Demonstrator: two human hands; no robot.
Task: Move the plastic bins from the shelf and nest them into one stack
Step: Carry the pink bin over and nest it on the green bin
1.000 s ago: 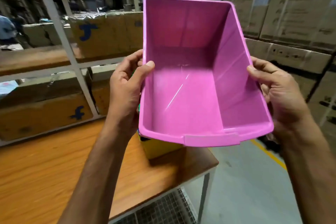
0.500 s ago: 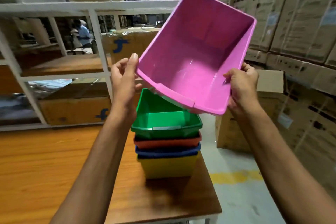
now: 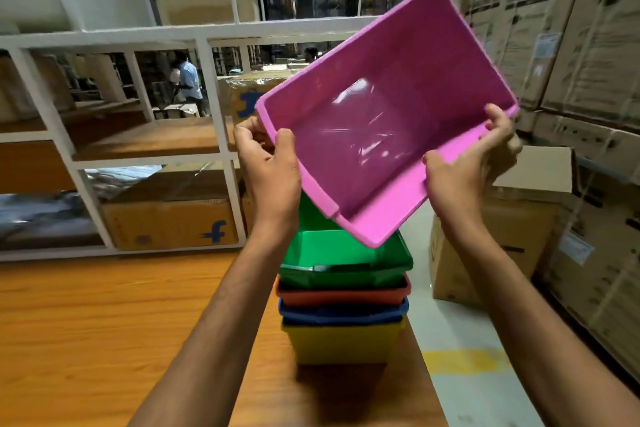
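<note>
— Where is the pink bin (image 3: 388, 121) hanging?

— Just above the green bin (image 3: 332, 253), tilted, its low corner almost touching the green rim. The left hand (image 3: 268, 166) is gripping the near short end and the right hand (image 3: 464, 170) the long side, with fingers (image 3: 498, 123) curling over the rim.

— And the long axis?

— It is pointing up and to the right of the green bin, so I am thinking it is needing a turn and levelling. The left hand is nearer. The plastic is looking smooth and glossy, and the walls are tapering.
</note>
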